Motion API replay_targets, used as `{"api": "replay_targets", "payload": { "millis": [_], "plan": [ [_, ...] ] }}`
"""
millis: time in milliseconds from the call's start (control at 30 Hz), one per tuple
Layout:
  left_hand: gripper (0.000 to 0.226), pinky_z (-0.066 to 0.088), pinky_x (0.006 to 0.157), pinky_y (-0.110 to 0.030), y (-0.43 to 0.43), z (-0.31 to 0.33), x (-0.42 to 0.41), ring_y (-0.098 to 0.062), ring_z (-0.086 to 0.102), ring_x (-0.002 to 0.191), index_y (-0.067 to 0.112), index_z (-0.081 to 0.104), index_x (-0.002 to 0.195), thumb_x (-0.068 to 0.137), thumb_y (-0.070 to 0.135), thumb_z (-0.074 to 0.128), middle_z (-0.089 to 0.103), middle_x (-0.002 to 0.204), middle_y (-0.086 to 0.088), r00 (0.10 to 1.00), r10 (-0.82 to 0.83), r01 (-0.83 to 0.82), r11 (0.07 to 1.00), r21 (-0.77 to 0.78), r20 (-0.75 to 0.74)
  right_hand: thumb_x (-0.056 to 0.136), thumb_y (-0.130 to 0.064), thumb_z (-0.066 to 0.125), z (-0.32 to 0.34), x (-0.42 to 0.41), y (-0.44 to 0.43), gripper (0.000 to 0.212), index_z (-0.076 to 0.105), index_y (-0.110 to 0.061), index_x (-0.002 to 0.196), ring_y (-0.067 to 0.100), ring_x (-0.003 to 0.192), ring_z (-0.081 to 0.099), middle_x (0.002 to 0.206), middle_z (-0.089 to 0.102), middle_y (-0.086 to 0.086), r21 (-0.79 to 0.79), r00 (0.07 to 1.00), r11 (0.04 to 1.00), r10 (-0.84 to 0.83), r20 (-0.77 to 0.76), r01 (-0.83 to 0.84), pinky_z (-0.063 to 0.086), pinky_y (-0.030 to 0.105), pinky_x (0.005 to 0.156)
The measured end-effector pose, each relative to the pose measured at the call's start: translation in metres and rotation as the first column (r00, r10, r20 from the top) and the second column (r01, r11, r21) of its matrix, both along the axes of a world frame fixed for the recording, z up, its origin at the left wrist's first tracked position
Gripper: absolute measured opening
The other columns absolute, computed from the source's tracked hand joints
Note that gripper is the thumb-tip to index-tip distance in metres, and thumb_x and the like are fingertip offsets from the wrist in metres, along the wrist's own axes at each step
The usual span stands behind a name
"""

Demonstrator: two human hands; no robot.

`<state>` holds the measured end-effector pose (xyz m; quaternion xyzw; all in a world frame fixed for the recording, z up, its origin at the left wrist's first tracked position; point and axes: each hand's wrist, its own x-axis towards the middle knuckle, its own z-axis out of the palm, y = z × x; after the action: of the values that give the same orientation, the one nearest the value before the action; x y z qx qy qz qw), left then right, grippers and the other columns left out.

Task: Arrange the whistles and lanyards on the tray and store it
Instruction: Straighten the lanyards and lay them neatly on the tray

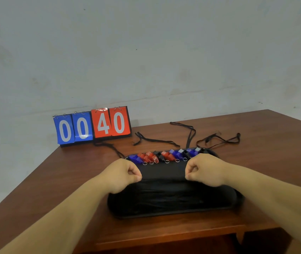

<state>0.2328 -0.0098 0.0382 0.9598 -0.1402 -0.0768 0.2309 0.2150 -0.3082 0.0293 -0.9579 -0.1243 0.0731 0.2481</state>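
A black tray (164, 170) lies on the wooden table in front of me. Along its far edge stands a row of several whistles (164, 156) in blue, red and black, each with a small metal ring. The near half of the tray is covered by dark, wrinkled black material (171, 197); I cannot tell whether it is bundled lanyards or cloth. My left hand (124, 173) and my right hand (204, 171) are both closed, each pinching the upper edge of that material. Several loose black lanyards (155, 141) lie on the table behind the tray.
A flip scoreboard (92, 125) reading 00 in blue and 40 in red stands at the back left against the wall. More lanyards (219, 139) sprawl at the back right. The brown table (274, 162) ends in a front edge just below the tray.
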Motion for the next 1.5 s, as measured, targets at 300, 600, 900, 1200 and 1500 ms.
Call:
{"api": "replay_targets", "payload": {
  "millis": [300,600,900,1200,1500],
  "plan": [
    [0.009,0.052,0.088,-0.022,-0.001,0.004,0.005,-0.004,0.069,0.094,0.026,0.079,0.098,0.094,0.028,0.071,0.076,0.098,0.011,0.989,-0.101,0.114,0.986,0.121,-0.106,0.094,-0.033,0.068,0.0,0.005,-0.001,0.01,0.077,-0.028,0.094,0.002,0.093,0.065,0.096,0.069,-0.017,-0.075,0.994,0.992,0.1,-0.035,-0.103,0.049,0.022,0.089],
    [0.018,0.045,0.087,-0.022,-0.004,0.01,0.0,0.0,0.063,0.099,0.031,0.078,0.099,0.1,0.037,0.061,0.071,0.101,0.019,0.973,-0.131,0.154,0.982,0.112,-0.19,0.104,-0.038,0.051,0.012,-0.009,0.001,0.031,0.079,-0.026,0.098,0.003,0.1,0.065,0.103,0.073,-0.014,-0.066,0.985,0.987,0.138,-0.106,-0.145,0.047,0.02,0.094],
    [0.021,0.047,0.085,-0.025,-0.001,0.007,-0.012,-0.003,0.064,0.093,0.033,0.075,0.101,0.101,0.044,0.057,0.069,0.096,0.016,0.976,-0.124,0.145,0.983,0.111,-0.177,0.108,-0.042,0.037,0.017,-0.019,-0.002,0.05,0.08,-0.021,0.093,0.01,0.087,0.068,0.09,0.073,-0.007,0.022,0.984,1.0,0.021,-0.179,-0.017,0.045,0.023,0.08],
    [0.015,0.047,0.078,-0.023,-0.002,0.008,-0.023,-0.006,0.064,0.092,0.033,0.07,0.108,0.098,0.042,0.063,0.068,0.097,0.013,0.981,-0.141,0.157,0.98,0.119,-0.134,0.095,-0.037,0.066,0.01,-0.024,-0.013,0.013,0.076,-0.033,0.102,-0.001,0.097,0.064,0.101,0.07,-0.02,-0.032,0.99,0.992,0.12,-0.073,-0.122,0.048,0.021,0.09],
    [0.026,0.051,0.086,-0.024,-0.011,0.021,-0.023,-0.006,0.064,0.097,0.033,0.064,0.121,0.096,0.043,0.065,0.066,0.106,0.013,0.99,-0.137,0.14,0.977,0.163,-0.027,0.09,-0.044,0.072,0.022,-0.024,-0.02,0.029,0.069,-0.033,0.117,0.001,0.099,0.062,0.11,0.067,-0.016,-0.034,0.996,0.996,0.081,-0.024,-0.082,0.049,0.022,0.088]
  ]
}}
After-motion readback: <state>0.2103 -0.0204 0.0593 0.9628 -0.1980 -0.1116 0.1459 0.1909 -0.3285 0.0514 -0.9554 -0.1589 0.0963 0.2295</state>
